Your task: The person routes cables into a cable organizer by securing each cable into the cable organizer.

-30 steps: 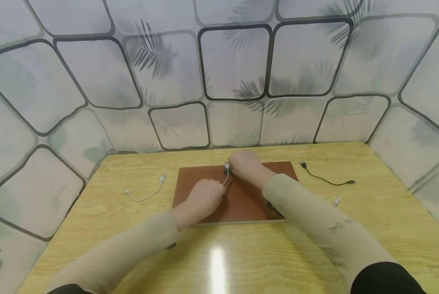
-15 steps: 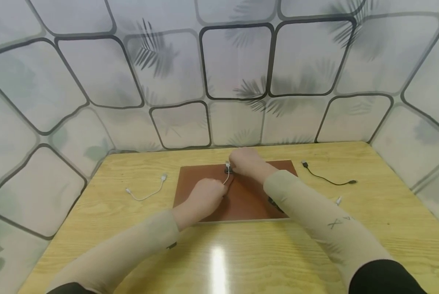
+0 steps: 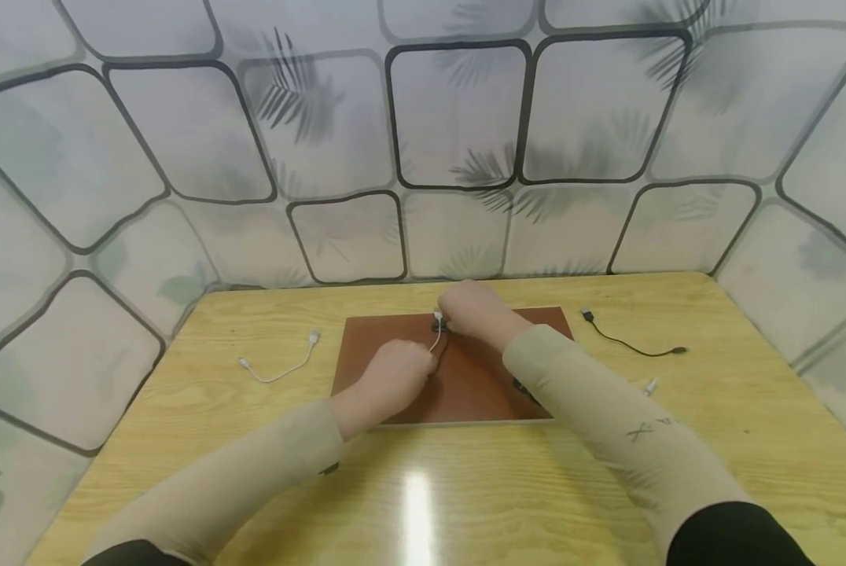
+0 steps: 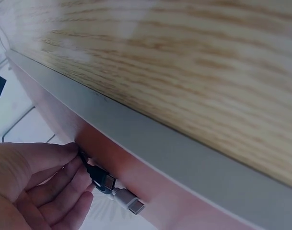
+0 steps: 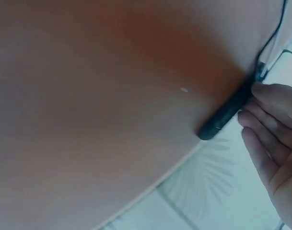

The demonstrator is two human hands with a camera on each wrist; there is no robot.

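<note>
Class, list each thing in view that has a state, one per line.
Left hand: pinching black cord
Right hand: holding black bar-shaped device
Black plug: metal end exposed
White plug: metal end exposed
White cable at left: curved, unplugged
Black cable at right: slack, unplugged
Brown board: flat on table

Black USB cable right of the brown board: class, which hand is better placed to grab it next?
Probably the right hand: it is nearer the black USB cable, though holding a black device. The left hand, farther, pinches another black cable.
</note>
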